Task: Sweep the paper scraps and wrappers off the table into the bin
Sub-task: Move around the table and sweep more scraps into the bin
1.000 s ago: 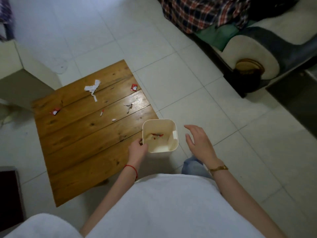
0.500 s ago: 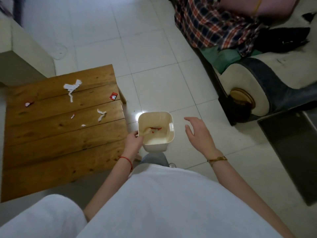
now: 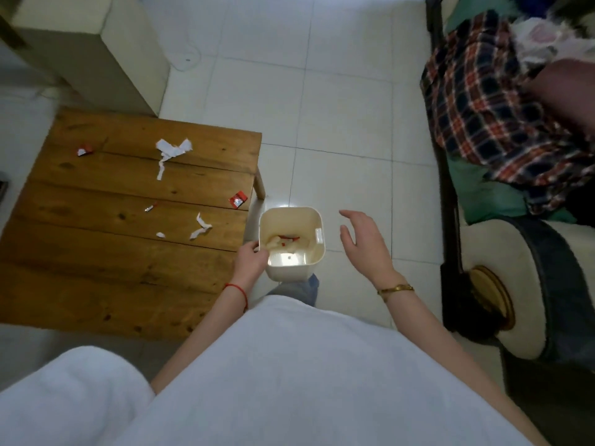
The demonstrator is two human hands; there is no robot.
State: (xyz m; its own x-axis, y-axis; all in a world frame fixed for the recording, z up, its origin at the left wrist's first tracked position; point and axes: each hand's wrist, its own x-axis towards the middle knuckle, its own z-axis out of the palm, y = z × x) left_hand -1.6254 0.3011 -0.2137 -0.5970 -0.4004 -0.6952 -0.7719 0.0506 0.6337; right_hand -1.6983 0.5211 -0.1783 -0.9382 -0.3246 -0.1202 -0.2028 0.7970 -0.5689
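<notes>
A small cream bin (image 3: 314,249) stands on the floor tiles just off the right edge of the wooden table (image 3: 96,278), with scraps and red bits inside. My left hand (image 3: 251,257) grips the bin's left rim. My right hand (image 3: 365,244) hovers open to the right of the bin, not touching it. On the table lie a large torn white paper (image 3: 172,149), a curled white scrap (image 3: 201,227), a tiny white bit (image 3: 160,235), a red wrapper (image 3: 238,199) near the right edge, another red wrapper (image 3: 84,150) at the far left, and a small red-white sliver (image 3: 150,207).
A beige box-like cabinet (image 3: 96,56) stands behind the table. A sofa (image 3: 515,284) with a plaid cloth (image 3: 483,107) and green fabric fills the right side. White floor tiles lie between table and sofa. My white shirt covers the bottom of the view.
The view has swung so the table sits further left and the sofa nearer. My left hand keeps hold of the bin's rim and my right hand stays open beside it.
</notes>
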